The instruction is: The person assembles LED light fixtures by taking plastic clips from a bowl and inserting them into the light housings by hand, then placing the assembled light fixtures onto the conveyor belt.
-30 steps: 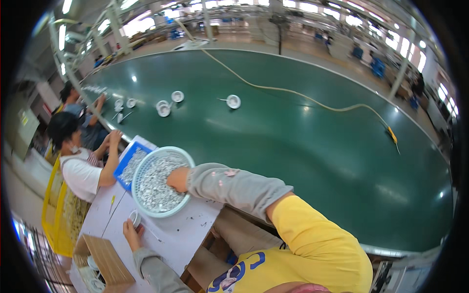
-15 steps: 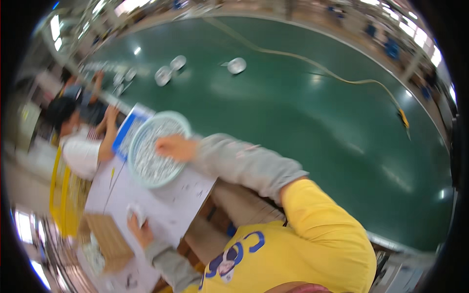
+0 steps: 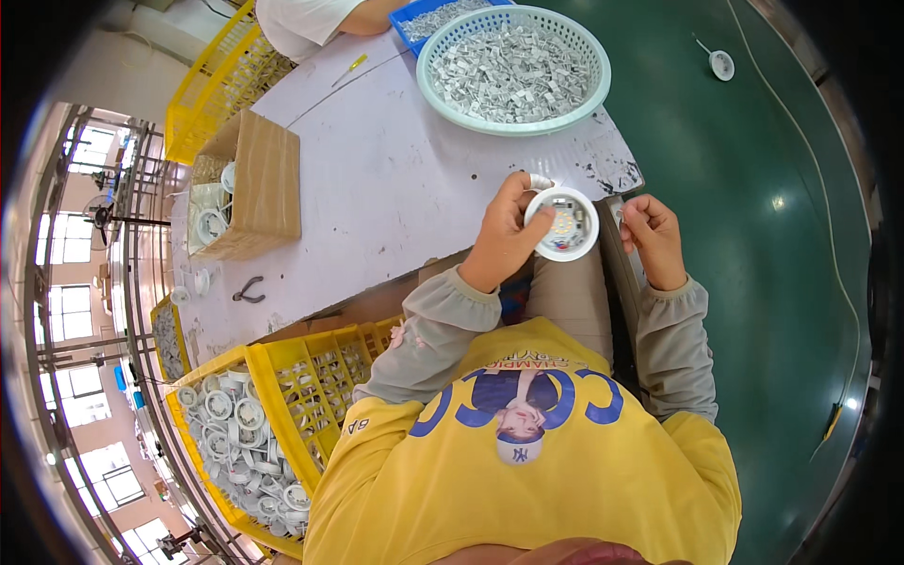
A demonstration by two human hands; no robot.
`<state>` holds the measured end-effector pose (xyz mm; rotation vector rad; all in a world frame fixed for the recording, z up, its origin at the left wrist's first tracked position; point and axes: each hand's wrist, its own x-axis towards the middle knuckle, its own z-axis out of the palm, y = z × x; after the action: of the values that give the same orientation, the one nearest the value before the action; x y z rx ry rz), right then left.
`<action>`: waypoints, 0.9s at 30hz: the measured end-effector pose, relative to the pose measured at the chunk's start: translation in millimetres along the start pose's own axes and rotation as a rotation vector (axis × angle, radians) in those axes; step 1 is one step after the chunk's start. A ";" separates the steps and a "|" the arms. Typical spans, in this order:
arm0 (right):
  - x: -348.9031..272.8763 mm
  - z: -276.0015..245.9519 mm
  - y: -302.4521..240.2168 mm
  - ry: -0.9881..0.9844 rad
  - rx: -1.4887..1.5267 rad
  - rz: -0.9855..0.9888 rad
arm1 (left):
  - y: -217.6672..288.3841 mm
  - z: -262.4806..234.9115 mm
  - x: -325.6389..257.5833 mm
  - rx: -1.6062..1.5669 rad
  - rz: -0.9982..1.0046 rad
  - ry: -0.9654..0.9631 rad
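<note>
Big blue letters (image 3: 604,403) cross the yellow shirt (image 3: 584,490). Smaller red lettering (image 3: 533,357) runs nearer its hem, a dark monogram (image 3: 519,453) marks the cap (image 3: 533,456) of the printed figure (image 3: 525,394), and dark characters (image 3: 356,427) stand on the left sleeve (image 3: 388,419).

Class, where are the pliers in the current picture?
In the head view, the pliers lie toward the left, on the white table, just below the cardboard box and above the yellow crate of round white parts.
</note>
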<state>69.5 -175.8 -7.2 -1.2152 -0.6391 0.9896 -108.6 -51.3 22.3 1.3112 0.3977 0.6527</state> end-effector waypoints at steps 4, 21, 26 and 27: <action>-18.5 3.7 -0.8 0.039 0.005 -0.002 | -11.4 1.5 -3.5 -0.094 -0.007 0.018; -41.2 10.8 -29.8 -0.029 -0.014 -0.003 | -43.1 -28.6 -1.6 -0.835 -0.073 -0.352; -45.9 12.0 -33.0 -0.085 0.045 -0.043 | -42.9 -22.6 -6.7 -0.576 -0.092 -0.240; -47.5 13.5 -33.3 -0.093 0.054 -0.068 | -41.9 -20.2 -8.3 -0.471 -0.114 -0.209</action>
<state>45.5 -212.8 32.8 -1.0978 -0.7175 1.0046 -118.3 -46.3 -23.6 0.8887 0.1331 0.4701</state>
